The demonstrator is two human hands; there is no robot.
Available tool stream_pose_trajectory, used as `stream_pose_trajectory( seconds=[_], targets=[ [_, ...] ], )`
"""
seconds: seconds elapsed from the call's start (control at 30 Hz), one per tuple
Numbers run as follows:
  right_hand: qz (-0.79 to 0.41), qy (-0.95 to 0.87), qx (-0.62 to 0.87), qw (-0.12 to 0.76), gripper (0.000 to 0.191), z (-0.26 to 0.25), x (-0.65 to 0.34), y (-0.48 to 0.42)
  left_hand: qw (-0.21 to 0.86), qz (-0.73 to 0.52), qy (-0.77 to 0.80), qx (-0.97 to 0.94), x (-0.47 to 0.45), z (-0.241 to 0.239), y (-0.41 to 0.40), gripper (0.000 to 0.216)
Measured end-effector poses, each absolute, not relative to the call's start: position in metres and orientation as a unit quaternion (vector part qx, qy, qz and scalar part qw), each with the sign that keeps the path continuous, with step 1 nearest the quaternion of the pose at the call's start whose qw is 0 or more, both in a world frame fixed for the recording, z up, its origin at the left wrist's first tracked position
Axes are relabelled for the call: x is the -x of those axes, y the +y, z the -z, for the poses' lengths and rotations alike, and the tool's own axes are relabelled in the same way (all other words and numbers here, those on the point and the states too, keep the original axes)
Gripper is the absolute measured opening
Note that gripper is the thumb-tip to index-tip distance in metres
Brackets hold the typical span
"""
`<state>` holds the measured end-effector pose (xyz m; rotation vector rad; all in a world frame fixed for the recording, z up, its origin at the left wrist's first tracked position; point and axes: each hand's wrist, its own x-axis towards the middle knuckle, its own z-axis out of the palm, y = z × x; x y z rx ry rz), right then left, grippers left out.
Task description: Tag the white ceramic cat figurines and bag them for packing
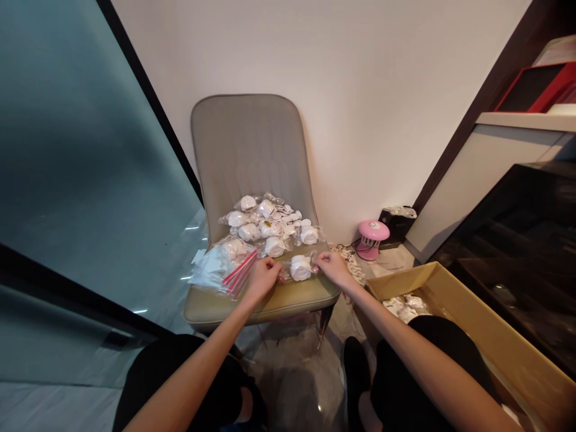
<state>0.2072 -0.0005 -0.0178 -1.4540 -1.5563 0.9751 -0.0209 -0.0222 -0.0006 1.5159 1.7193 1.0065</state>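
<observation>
Between my hands, near the front of the chair seat, lies a clear plastic bag (300, 267) with a white rounded item inside. My left hand (264, 275) pinches its left end, and my right hand (332, 267) pinches the right end. Just left of my left hand is a pile of flat zip bags (211, 270) with red-pink seal strips. Behind the held bag sit several similar bagged white items (275, 245), along with a heap of small white discs (290, 217). What exactly the white items are I cannot tell.
The chair (252, 138) stands against a pale wall. On the floor to the right are a pink mushroom-shaped device (372, 233), a black box (398, 225) and a big cardboard box (432, 276) with bagged white items inside. A glass panel (90, 150) borders the left.
</observation>
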Motion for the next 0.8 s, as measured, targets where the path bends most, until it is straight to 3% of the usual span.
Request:
stream_pose_trajectory(
  seconds=[0.17, 0.53, 0.8],
  targets=[
    [-0.362, -0.614, 0.595, 0.372, 0.026, 0.018, -0.205, 0.003, 0.243, -0.323, 0.688, -0.603, 0.020, -0.007, -0.024, 0.019],
    [-0.338, -0.623, 0.611, 0.352, 0.035, 0.020, -0.207, -0.004, 0.282, -0.269, 0.686, -0.615, 0.018, -0.008, -0.027, 0.024],
    [-0.353, -0.629, 0.551, 0.420, 0.039, 0.022, -0.212, -0.012, 0.289, -0.288, 0.658, -0.633, 0.028, 0.001, -0.031, 0.035]
  ],
)
